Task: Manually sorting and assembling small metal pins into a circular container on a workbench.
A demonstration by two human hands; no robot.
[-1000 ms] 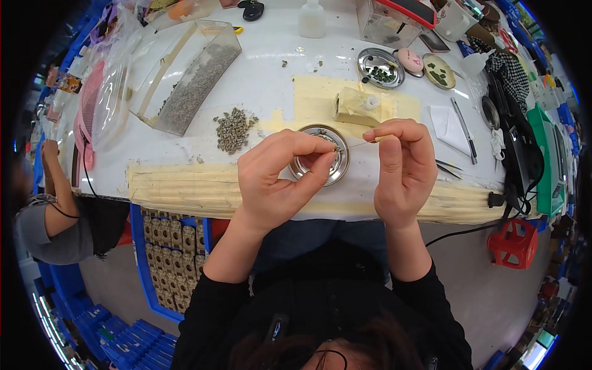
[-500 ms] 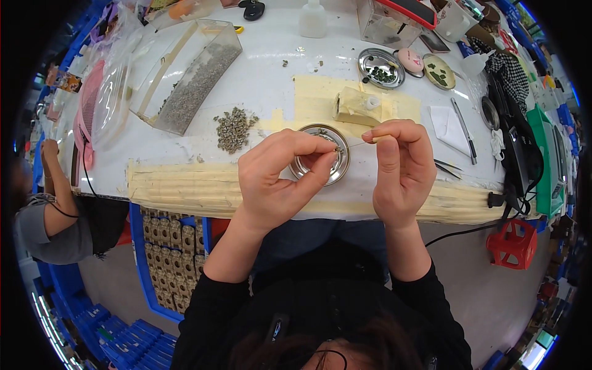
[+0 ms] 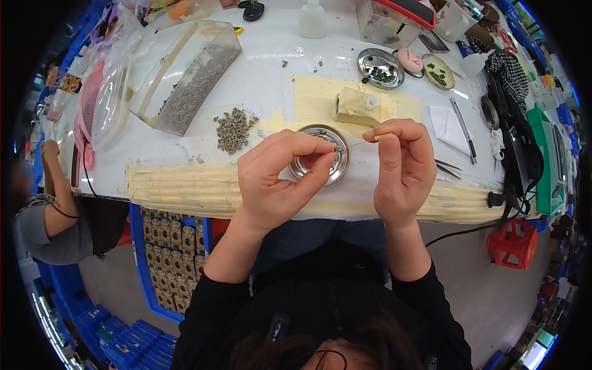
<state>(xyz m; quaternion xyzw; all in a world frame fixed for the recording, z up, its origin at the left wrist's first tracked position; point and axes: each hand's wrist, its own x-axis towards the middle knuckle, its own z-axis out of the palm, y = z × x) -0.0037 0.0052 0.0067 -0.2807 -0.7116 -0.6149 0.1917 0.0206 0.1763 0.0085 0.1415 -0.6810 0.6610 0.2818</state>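
Observation:
My left hand (image 3: 277, 176) is closed in a pinch, thumb against forefinger, on a tiny metallic piece (image 3: 337, 150) too small to make out fully. Between the thumb and forefinger of my right hand (image 3: 404, 176) is a thin needle-like tool (image 3: 359, 144) with a yellowish grip. Its fine tip points left toward the pinched piece; whether they touch I cannot tell. Both hands hover over the table's near edge. Below my left fingertips stands a round metal dish (image 3: 346, 165) with small bits inside, partly hidden by the hand.
Left of the dish lies a heap of small grey-gold parts (image 3: 234, 131), with a clear box of granules (image 3: 200, 83) beyond. A tape-wrapped block (image 3: 364, 106) stands behind my hands. Tweezers (image 3: 449, 168), a pen (image 3: 464, 131) and a dish of green pieces (image 3: 381, 69) are on the right.
My right fingers have shifted very slightly on the needle-like tool. Everything else looks the same.

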